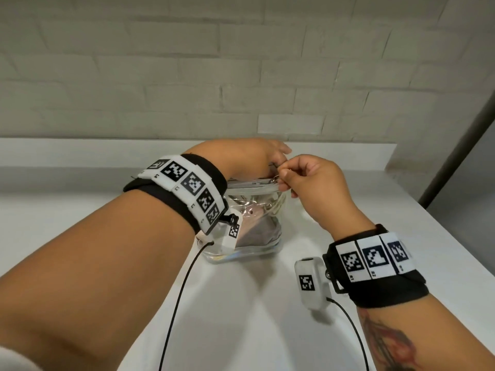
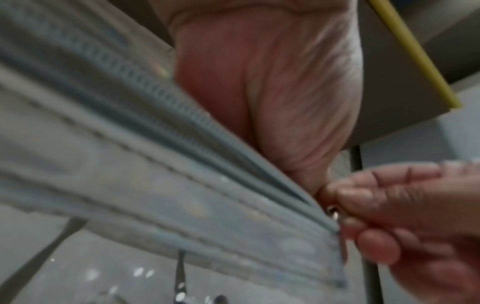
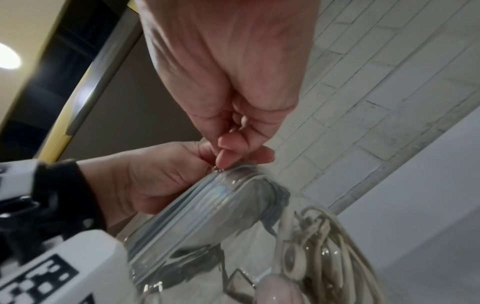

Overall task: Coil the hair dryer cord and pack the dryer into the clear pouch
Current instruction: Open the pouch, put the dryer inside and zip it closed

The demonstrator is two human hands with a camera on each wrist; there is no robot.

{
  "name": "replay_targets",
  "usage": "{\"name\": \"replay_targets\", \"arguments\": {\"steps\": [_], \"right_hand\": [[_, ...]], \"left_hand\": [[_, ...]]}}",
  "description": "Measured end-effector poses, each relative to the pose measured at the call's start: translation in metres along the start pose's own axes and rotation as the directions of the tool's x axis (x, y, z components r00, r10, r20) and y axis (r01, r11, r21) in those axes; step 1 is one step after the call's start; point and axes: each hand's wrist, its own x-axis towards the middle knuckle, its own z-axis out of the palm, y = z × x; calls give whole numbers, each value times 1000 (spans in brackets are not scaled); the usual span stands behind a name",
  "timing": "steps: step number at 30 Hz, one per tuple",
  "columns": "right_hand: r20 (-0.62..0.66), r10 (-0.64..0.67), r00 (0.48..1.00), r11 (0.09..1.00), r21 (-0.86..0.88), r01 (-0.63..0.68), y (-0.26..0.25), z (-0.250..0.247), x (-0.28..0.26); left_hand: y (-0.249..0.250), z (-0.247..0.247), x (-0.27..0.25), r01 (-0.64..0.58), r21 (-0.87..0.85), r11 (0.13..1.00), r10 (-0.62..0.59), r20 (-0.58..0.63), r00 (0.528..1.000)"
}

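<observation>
Right hand (image 1: 316, 183) pinched zipper pull (image 1: 273, 180) at 3 o'clock end of pouch (image 1: 257, 210); left hand (image 1: 251, 159) gripped its top. Likely soft, slippery: brace beside pull.
</observation>
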Motion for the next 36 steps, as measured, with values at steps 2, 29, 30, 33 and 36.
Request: {"name": "replay_targets", "arguments": {"steps": [2,29,30,33,36], "right_hand": [[-33,-14,999,1000,8,15,1,4,-2],[487,-99,868,698,-588,409,-41,53,88],[557,-33,830,624,-637,452,-42,62,90],[653,49,755,524,-661,537,-37,81,94],[653,35,756,501,-666,552,-31,84,97]], "left_hand": [[2,3,-1,-24,3,1000,24,-13,1000],[-82,31,-80,142,-976,166,-758,-35,651],[-80,33,-79,97,-987,127,-744,-30,667],[-77,31,-76,14,-1000,21,-710,-5,704],[-76,31,-74,78,-997,-20,-684,70,726]]}}
